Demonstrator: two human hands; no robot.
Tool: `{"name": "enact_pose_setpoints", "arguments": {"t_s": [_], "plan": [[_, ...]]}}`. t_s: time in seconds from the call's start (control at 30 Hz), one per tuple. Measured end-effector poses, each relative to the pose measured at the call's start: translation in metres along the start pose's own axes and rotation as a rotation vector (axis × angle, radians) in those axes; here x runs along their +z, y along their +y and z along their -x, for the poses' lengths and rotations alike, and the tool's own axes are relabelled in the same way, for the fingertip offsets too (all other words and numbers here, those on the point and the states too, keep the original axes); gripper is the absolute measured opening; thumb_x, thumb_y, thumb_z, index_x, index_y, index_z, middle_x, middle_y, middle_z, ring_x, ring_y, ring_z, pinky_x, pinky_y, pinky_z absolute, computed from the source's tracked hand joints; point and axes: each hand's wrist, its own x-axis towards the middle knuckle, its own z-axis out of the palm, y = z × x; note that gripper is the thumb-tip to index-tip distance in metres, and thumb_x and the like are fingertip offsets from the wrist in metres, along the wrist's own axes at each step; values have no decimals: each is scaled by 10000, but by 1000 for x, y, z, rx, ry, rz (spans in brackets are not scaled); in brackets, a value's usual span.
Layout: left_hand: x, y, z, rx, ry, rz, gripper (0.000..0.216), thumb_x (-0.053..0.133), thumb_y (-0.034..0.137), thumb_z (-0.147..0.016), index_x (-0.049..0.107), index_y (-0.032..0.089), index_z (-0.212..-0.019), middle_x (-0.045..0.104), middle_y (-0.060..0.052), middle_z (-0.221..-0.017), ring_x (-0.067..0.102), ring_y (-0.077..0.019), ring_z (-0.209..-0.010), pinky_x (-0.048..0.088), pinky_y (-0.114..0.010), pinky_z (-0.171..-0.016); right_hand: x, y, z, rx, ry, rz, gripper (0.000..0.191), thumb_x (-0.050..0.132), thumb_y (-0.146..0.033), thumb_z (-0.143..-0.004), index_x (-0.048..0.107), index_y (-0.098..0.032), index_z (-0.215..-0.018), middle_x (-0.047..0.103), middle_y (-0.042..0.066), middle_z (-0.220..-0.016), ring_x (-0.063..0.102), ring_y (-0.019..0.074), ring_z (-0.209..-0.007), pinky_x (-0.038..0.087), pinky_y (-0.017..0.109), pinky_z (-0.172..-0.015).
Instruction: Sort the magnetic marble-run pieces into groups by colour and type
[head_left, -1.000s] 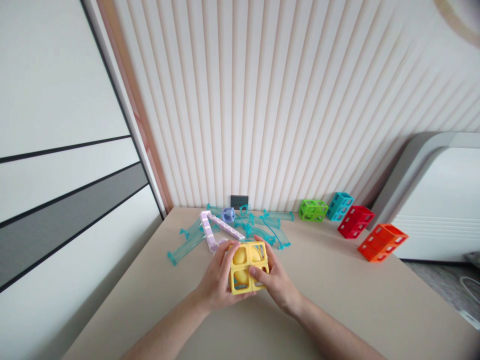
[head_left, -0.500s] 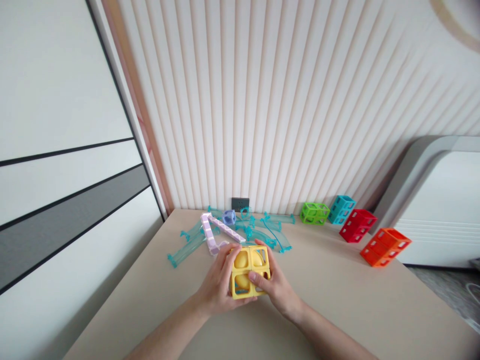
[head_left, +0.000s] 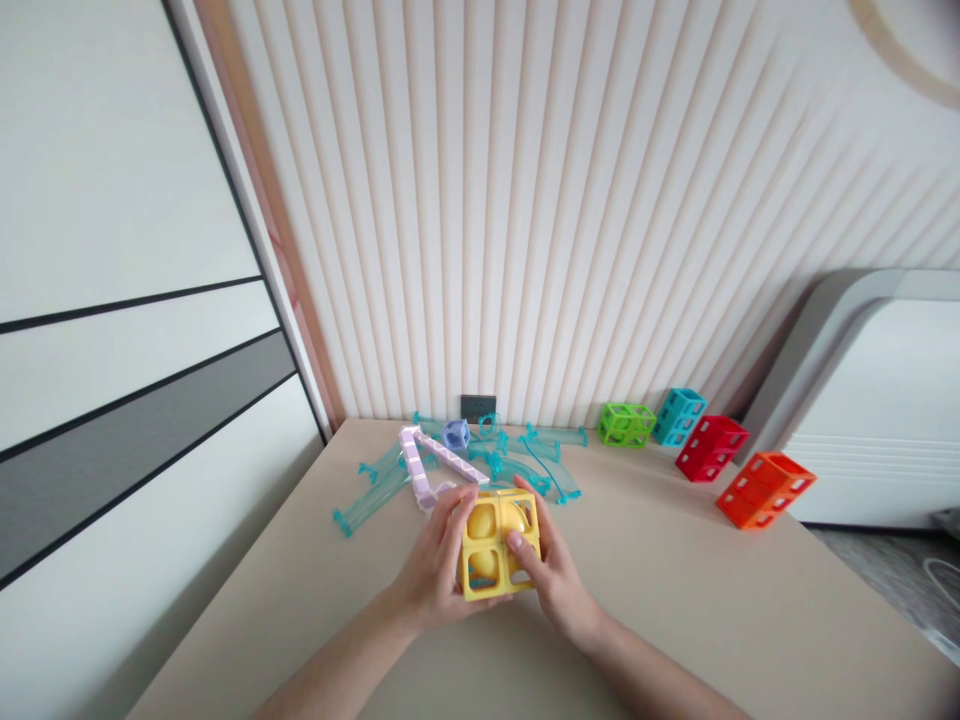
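A yellow block of openwork cubes (head_left: 501, 546) is held between both hands above the near half of the table. Its face shows a two-by-two grid of square windows with rounded yellow shapes inside. My left hand (head_left: 433, 560) is closed round its left side, with fingers at the top edge and underneath. My right hand (head_left: 556, 570) grips the right side, its thumb pressed on the front face near the middle. The fingers behind the block are partly hidden.
Behind the hands lie clear teal track pieces (head_left: 375, 495), a lilac track piece (head_left: 416, 470) and a small blue-violet cube (head_left: 456, 433). To the right stand green (head_left: 627, 425), blue (head_left: 679, 416), red (head_left: 711, 447) and orange (head_left: 765, 490) openwork blocks. A ribbed wall (head_left: 510, 220) rises behind.
My right thumb has slid up the front face, from the lower right window toward the upper one. Both hands keep hold of the yellow block. The view has shifted slightly.
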Motion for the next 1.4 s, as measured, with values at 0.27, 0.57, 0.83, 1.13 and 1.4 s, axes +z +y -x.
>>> {"name": "enact_pose_setpoints", "arguments": {"t_s": [0.27,0.57,0.83,1.13,1.4], "plan": [[0,-4,2,25,-19,20,1129,815,486,-745,129,155,-1579,420,-275,-1424,453,-433,-1342,479,-573,-1034,-2,8,0,4,56,-15,699,617,-607,-898,402,-328,-1502,576,51,-1413,563,262,-1261,447,427,-1084],[-2,-2,0,46,-3,19,1076,770,517,-785,146,143,-1578,427,-272,-1422,458,-416,-1343,491,-561,-1032,-1,5,4,-39,53,37,690,584,-630,-910,408,-323,-1502,523,49,-1476,500,261,-1339,379,438,-1147],[-2,-3,1,84,29,21,1069,779,505,-781,176,108,-1569,424,-276,-1414,457,-407,-1342,482,-532,-1047,-7,13,1,-9,48,32,639,573,-622,-920,455,-334,-1479,544,27,-1466,454,257,-1388,376,440,-1155],[0,2,-6,49,193,-111,1002,777,390,-816,164,164,-1575,440,-262,-1416,455,-408,-1355,510,-580,-1003,-7,19,0,-213,144,167,613,561,-579,-945,426,-336,-1491,544,71,-1463,498,273,-1343,444,446,-1096],[-1,0,-4,95,185,-26,982,758,464,-822,194,168,-1569,443,-254,-1433,436,-404,-1381,506,-580,-1023,-3,18,-3,-146,104,83,507,636,-599,-887,637,-296,-1293,643,71,-1356,537,302,-1310,398,484,-1130]]}}
